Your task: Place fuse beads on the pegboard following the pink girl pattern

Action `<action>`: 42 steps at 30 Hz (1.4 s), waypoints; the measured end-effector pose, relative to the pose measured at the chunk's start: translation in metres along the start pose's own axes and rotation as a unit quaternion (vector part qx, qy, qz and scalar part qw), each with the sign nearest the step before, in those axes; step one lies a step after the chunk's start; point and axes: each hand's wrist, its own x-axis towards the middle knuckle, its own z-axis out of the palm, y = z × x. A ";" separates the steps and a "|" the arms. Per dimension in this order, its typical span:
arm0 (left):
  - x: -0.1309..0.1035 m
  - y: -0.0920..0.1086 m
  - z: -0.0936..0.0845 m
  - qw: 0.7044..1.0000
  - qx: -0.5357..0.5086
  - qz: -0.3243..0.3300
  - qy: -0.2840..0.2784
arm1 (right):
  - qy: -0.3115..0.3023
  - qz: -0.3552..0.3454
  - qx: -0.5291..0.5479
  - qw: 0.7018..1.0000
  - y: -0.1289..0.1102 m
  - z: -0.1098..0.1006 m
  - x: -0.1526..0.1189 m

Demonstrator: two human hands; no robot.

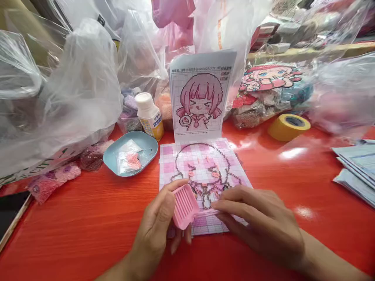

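Note:
My left hand (164, 212) grips a small pink ridged tray (185, 207) by its sides, tilted above the lower left of a checked pink and white board (205, 226). Dark and pink beads on the board outline a cartoon face. With fingers pinched together, my right hand (252, 218) is over the board's lower right. A thin pink stick (205, 212) runs from the tray's spout to those fingertips. Behind the board stands a printed pattern sheet (199, 103) showing a pink-haired figure.
A blue dish (149, 150) holds a bag of pink beads. Nearby stand a white-capped bottle (150, 117) and a yellow tape roll (288, 128). Plastic bags (82, 74) crowd the back; papers (357, 164) lie right and a phone (11, 212) left on the red table (96, 218).

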 end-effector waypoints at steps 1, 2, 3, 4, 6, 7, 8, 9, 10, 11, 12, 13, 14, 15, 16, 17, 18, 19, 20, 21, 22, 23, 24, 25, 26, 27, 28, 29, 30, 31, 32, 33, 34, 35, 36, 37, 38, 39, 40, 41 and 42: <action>-0.001 0.002 0.002 1.000 0.007 -0.001 0.028 | 0.002 -0.001 -0.001 1.000 0.000 0.000 0.001; -0.002 0.004 0.003 0.998 0.014 -0.002 0.054 | 0.003 -0.001 -0.003 1.000 0.001 0.000 0.002; -0.003 0.006 0.005 0.997 0.019 -0.002 0.077 | 0.005 -0.001 -0.004 1.000 0.001 0.000 0.003; -0.003 0.007 0.006 0.995 0.023 -0.001 0.098 | 0.006 -0.001 -0.006 1.000 0.002 0.000 0.004; -0.004 0.009 0.006 0.991 0.028 0.004 0.134 | 0.009 0.001 -0.011 1.000 0.002 0.000 0.005; -0.004 0.009 0.006 0.989 0.028 0.005 0.148 | 0.010 0.002 -0.014 1.000 0.003 0.000 0.005; -0.003 0.009 0.006 0.987 0.028 0.004 0.161 | 0.010 0.004 -0.017 1.000 0.003 0.001 0.005; -0.003 0.009 0.006 0.985 0.028 0.002 0.170 | 0.010 0.005 -0.019 1.000 0.003 0.001 0.004; -0.003 0.009 0.006 0.984 0.027 0.000 0.177 | 0.009 0.006 -0.021 1.000 0.004 0.001 0.004; -0.003 0.009 0.006 0.983 0.026 0.000 0.180 | 0.007 0.008 -0.021 1.000 0.004 0.002 0.003; -0.002 0.009 0.006 0.983 0.025 0.000 0.181 | 0.003 0.009 -0.022 1.000 0.005 0.002 0.002; -0.002 0.009 0.006 0.983 0.024 0.001 0.181 | -0.001 0.010 -0.024 1.000 0.006 0.003 0.002; -0.002 0.009 0.006 0.983 0.024 0.002 0.181 | -0.005 0.009 -0.028 1.000 0.006 0.003 0.001; -0.002 0.009 0.006 0.983 0.025 0.002 0.181 | -0.010 0.008 -0.032 0.999 0.007 0.003 0.000; -0.001 0.009 0.006 0.983 0.026 0.003 0.181 | -0.014 0.007 -0.035 0.999 0.008 0.004 -0.001; -0.001 0.009 0.007 0.983 0.027 0.003 0.182 | -0.017 0.005 -0.037 0.999 0.008 0.004 -0.001; -0.001 0.009 0.007 0.983 0.028 0.004 0.183 | -0.020 0.005 -0.039 0.999 0.008 0.004 -0.002; -0.001 0.009 0.007 0.982 0.029 0.005 0.184 | -0.023 0.005 -0.040 0.999 0.009 0.004 -0.002; -0.001 0.008 0.007 0.982 0.028 0.005 0.185 | -0.026 0.005 -0.040 0.999 0.009 0.004 -0.002; -0.001 0.008 0.007 0.982 0.027 0.005 0.185 | -0.028 0.006 -0.040 0.999 0.009 0.004 -0.002; -0.002 0.008 0.007 0.982 0.027 0.004 0.185 | -0.029 0.005 -0.040 0.999 0.009 0.004 -0.002; -0.002 0.008 0.007 0.982 0.027 0.004 0.185 | -0.028 0.005 -0.040 0.999 0.009 0.004 -0.002; -0.002 0.008 0.007 0.982 0.027 0.004 0.186 | -0.028 0.005 -0.042 0.999 0.010 0.005 -0.002; -0.002 0.008 0.007 0.982 0.029 0.004 0.187 | -0.028 0.005 -0.044 0.999 0.010 0.005 -0.002; -0.002 0.008 0.007 0.982 0.031 0.005 0.188 | -0.030 0.006 -0.046 0.998 0.010 0.005 -0.002; -0.002 0.009 0.007 0.981 0.032 0.005 0.189 | -0.033 0.007 -0.047 0.998 0.010 0.006 -0.002; -0.002 0.009 0.007 0.981 0.032 0.006 0.190 | -0.038 0.009 -0.050 0.998 0.011 0.006 -0.003; -0.002 0.009 0.008 0.981 0.032 0.006 0.192 | -0.044 0.010 -0.052 0.998 0.011 0.006 -0.003; -0.002 0.009 0.008 0.981 0.031 0.006 0.193 | -0.050 0.012 -0.055 0.997 0.011 0.006 -0.004; -0.002 0.010 0.008 0.981 0.030 0.007 0.194 | -0.055 0.014 -0.057 0.997 0.011 0.007 -0.005; -0.002 0.010 0.008 0.980 0.028 0.008 0.195 | -0.060 0.015 -0.058 0.996 0.012 0.007 -0.005; -0.002 0.010 0.008 0.980 0.026 0.009 0.195 | -0.064 0.016 -0.059 0.996 0.012 0.007 -0.006; -0.001 0.010 0.008 0.980 0.025 0.010 0.195 | -0.067 0.017 -0.059 0.996 0.012 0.007 -0.006; -0.001 0.010 0.008 0.981 0.024 0.011 0.194 | -0.069 0.016 -0.059 0.996 0.012 0.007 -0.007; -0.001 0.010 0.009 0.981 0.022 0.012 0.193 | -0.071 0.014 -0.060 0.996 0.013 0.007 -0.007; -0.001 0.010 0.009 0.981 0.022 0.011 0.193 | -0.074 0.013 -0.062 0.995 0.013 0.007 -0.007; -0.001 0.010 0.009 0.981 0.023 0.010 0.191 | -0.077 0.012 -0.063 0.995 0.013 0.007 -0.007; -0.001 0.009 0.009 0.982 0.024 0.009 0.190 | -0.080 0.009 -0.065 0.995 0.014 0.008 -0.008; -0.001 0.009 0.008 0.982 0.027 0.008 0.188 | -0.083 0.007 -0.065 0.994 0.014 0.008 -0.008; -0.001 0.009 0.008 0.982 0.029 0.008 0.188 | -0.085 0.006 -0.065 0.994 0.015 0.008 -0.008; -0.001 0.009 0.008 0.982 0.032 0.007 0.187 | -0.086 0.005 -0.064 0.994 0.015 0.008 -0.008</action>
